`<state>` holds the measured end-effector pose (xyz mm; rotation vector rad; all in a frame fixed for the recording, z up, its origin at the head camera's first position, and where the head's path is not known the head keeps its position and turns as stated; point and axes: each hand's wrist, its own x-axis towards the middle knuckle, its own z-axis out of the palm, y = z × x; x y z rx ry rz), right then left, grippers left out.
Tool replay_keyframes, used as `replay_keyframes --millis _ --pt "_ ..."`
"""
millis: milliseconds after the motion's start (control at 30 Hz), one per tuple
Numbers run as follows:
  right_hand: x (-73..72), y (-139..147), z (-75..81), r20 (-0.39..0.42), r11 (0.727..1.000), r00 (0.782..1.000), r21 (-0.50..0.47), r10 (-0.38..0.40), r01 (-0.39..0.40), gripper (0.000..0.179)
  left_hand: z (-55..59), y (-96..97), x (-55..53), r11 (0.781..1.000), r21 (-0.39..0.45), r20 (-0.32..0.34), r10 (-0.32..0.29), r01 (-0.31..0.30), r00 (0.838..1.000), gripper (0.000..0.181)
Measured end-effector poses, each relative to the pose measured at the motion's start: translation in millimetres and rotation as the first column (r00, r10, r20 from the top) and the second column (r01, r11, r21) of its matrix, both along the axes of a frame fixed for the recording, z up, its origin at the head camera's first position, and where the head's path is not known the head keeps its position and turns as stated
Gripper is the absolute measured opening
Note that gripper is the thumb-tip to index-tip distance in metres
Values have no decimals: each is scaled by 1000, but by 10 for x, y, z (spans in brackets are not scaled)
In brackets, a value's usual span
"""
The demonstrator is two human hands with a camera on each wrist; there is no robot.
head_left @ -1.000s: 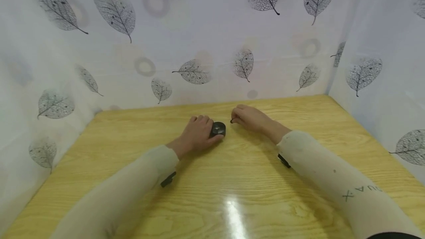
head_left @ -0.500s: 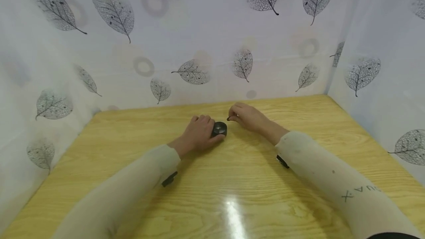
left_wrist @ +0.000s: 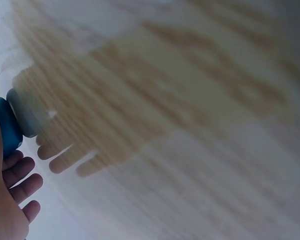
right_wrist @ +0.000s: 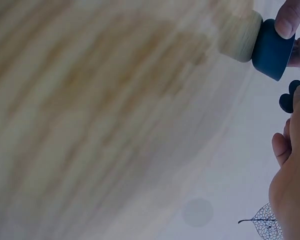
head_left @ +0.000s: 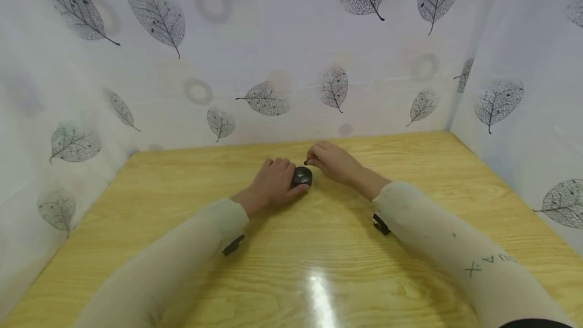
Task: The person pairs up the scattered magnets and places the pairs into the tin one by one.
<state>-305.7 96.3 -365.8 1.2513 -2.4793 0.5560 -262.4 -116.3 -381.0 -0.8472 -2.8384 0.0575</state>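
A small dark rounded case (head_left: 302, 176) with a glossy top sits on the table in the head view. My left hand (head_left: 273, 183) holds it from the left between thumb and fingers. Both wrist views show the case bluish, with the left thumb (right_wrist: 286, 25) on its side in the right wrist view. Just beyond the case, at its upper right, my right hand (head_left: 334, 162) pinches a tiny dark piece (head_left: 306, 162). That piece (right_wrist: 286, 103) looks two-lobed in the right wrist view and stands apart from the case. Its exact kind is unclear.
A glossy wood-grain table (head_left: 291, 247) lies under both hands and mirrors them. White sheeting (head_left: 291, 54) with a leaf print stands at the back and along both sides. A dark wrist device (head_left: 381, 224) sits under the right sleeve, another (head_left: 234, 245) under the left.
My right hand has moved left with the tiny dark piece, closer to the case. The left hand and the case have hardly shifted.
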Motion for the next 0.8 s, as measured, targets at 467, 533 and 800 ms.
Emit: replay_keyframes --millis 467,533,800 --pt "81 -141 1 16 997 999 67 40 -41 9 77 0 56 1000 0 18 19 -19 1000 68" --pt "89 -157 1 25 995 999 92 34 -36 10 73 1 58 1000 1 12 20 -20 1000 67" --pt "100 -197 -2 96 986 995 162 31 -47 11 43 8 55 1000 16 7 10 -10 1000 64"
